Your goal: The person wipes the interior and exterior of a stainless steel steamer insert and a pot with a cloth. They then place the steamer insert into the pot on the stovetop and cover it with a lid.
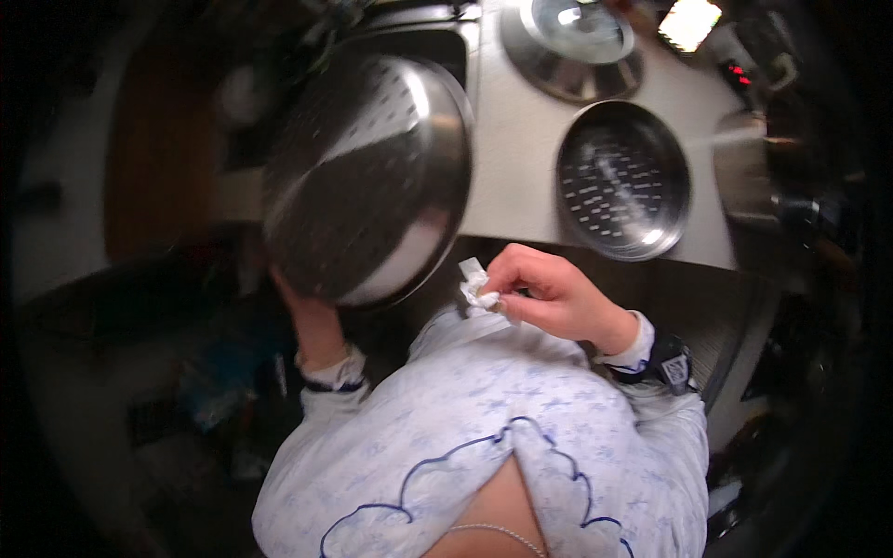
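Beside the pale surface, the left hand supports a large steel pan by its lower-left edge, fingers largely hidden; the pan is tilted, its perforated base visible. The right hand pinches a crumpled white tissue between thumb and fingers, just clear of the surface's front edge. Near that edge rests a smaller steel pan, its slotted base exposed; behind it sits a glass-centred steel lid.
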A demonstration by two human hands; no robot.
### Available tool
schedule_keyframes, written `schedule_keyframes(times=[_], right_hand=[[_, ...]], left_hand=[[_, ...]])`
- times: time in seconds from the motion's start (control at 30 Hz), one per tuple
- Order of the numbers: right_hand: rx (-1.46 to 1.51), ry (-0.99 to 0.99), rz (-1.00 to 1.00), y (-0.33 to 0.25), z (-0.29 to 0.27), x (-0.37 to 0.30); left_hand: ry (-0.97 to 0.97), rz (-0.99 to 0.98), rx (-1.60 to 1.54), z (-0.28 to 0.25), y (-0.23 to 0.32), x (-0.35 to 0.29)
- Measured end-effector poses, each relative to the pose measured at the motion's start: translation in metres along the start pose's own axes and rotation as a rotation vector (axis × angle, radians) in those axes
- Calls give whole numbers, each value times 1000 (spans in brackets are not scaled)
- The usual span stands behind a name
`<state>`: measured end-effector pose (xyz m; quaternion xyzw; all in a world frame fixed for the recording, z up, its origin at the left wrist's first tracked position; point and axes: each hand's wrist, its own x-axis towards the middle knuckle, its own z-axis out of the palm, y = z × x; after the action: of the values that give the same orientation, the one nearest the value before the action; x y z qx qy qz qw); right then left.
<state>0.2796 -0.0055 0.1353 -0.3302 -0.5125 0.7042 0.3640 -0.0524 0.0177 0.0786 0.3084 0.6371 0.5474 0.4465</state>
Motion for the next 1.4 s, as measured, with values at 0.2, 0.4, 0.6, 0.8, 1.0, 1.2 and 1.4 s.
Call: schedule_keyframes(times=[0.2,0.4,0.6,0.8,1.0,1.2,1.4], right_hand=[[276,471,-68,-12,-37,0],[-351,657,-283,7,-40,24],[483,545,60,29,-16,-1],[718,625,40,23,-39,-14],[832,546,104,34,-39,-25],[592,603,337,46,-32,-31],[525,638,407,42,-26,-27]], left_hand=[[-72,148,86,26,7,-3],[-10,-39,-301,60,35,-13],[-114,55,-386,68,66,-26],[-1201,1261,857,94,88,-35],[-1329,1442,1062,104,82,-46],[-1337,1502,1118,99,66,-52],[-1287,1424,1061,90,65,-50]])
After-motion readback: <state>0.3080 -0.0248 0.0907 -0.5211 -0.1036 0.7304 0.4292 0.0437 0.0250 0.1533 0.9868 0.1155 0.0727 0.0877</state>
